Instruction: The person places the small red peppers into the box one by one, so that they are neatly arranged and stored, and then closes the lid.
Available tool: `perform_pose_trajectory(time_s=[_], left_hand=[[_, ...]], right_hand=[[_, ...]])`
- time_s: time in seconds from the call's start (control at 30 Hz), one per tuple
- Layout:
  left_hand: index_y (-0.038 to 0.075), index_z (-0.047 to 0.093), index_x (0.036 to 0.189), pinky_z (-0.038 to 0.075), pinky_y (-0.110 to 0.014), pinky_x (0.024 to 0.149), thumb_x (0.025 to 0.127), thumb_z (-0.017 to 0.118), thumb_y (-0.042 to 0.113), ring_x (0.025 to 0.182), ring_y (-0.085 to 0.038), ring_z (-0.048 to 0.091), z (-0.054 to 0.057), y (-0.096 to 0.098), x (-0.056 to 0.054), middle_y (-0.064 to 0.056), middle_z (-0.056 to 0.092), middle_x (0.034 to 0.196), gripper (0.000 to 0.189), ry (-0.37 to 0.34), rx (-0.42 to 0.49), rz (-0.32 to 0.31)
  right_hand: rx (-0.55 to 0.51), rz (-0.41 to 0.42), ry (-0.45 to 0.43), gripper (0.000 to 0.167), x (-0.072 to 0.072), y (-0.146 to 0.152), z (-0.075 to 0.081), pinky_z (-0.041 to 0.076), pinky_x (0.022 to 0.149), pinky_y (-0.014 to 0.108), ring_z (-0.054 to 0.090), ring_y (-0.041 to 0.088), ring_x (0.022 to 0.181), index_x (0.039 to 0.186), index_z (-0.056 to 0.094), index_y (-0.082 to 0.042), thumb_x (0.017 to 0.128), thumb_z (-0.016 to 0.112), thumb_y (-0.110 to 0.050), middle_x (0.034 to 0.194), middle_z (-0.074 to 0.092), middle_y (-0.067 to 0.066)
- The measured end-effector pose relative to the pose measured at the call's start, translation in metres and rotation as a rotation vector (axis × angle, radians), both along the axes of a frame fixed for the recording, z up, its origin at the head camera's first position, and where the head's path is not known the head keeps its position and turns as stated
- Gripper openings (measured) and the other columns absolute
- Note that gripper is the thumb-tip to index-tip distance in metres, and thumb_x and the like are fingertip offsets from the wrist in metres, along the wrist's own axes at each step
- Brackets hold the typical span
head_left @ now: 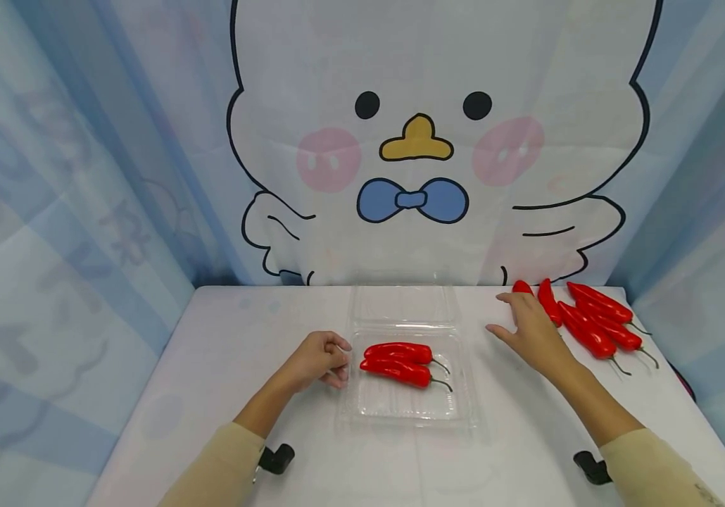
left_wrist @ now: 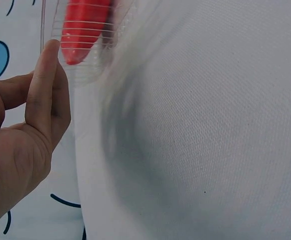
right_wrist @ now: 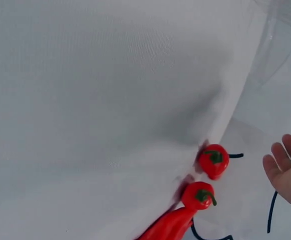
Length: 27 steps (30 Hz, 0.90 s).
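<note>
Two red chili peppers [head_left: 397, 373] lie side by side in a clear plastic container [head_left: 400, 415], their green stems pointing right. My left hand [head_left: 321, 360] is beside the container's left wall. In the left wrist view one straight finger [left_wrist: 41, 92] reaches the ribbed wall, near a pepper's red tip [left_wrist: 78, 50]. My right hand [head_left: 530, 329] is spread, thumb and fingers apart with nothing between them, over the left part of a group of red peppers [head_left: 584, 331]. It partly hides one pepper [head_left: 522, 286]. In the right wrist view its fingers [right_wrist: 280, 157] are near two green-stemmed peppers [right_wrist: 213, 162].
The container's clear lid [head_left: 403, 306] lies folded back toward the table's far edge. A white cloth covers the table [head_left: 242, 317]. Behind it hangs a curtain [head_left: 419, 246] with a cartoon bird, and more curtains stand at both sides. Black straps show at both wrists.
</note>
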<state>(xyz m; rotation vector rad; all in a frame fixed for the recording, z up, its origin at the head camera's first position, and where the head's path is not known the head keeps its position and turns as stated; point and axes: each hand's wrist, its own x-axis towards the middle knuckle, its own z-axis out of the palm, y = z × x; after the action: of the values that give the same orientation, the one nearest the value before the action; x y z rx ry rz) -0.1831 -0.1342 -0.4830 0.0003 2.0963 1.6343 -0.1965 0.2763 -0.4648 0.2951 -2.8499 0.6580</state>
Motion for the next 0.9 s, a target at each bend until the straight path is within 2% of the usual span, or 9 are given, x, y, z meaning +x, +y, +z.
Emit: perform_pose_trajectory(time_s=[0.2,0.53,0.9], left_hand=[[-0.008,0.059,0.120,0.065,-0.034,0.060,0.098,0.065,-0.001,0.062,-0.017,0.068,-0.001,0.000,-0.001,-0.014,0.067,0.083,0.024,0.007,0.003,-0.006],[-0.008,0.059,0.119,0.065,-0.033,0.059,0.098,0.064,-0.002,0.062,-0.017,0.068,0.000,0.001,0.000,-0.013,0.067,0.081,0.023,0.008,0.009,-0.004],[-0.008,0.059,0.120,0.065,-0.034,0.059,0.097,0.065,-0.002,0.064,-0.017,0.068,0.002,0.001,0.001,-0.014,0.066,0.083,0.024,-0.006,-0.007,0.013]], right_hand=[[0.015,-0.050,-0.057,0.083,-0.012,0.015,0.000,0.053,0.093,0.068,0.045,0.053,0.132,0.148,0.045,0.002,0.080,0.089,-0.019,0.145,0.046,0.032],[0.050,-0.071,-0.163,0.094,-0.027,0.026,-0.004,0.052,0.094,0.071,0.037,0.055,0.136,0.154,0.034,0.006,0.081,0.088,-0.019,0.150,0.038,0.036],[0.018,-0.083,-0.279,0.095,-0.039,0.030,-0.006,0.044,0.104,0.072,0.030,0.056,0.142,0.157,0.025,0.008,0.088,0.082,-0.025,0.157,0.029,0.038]])
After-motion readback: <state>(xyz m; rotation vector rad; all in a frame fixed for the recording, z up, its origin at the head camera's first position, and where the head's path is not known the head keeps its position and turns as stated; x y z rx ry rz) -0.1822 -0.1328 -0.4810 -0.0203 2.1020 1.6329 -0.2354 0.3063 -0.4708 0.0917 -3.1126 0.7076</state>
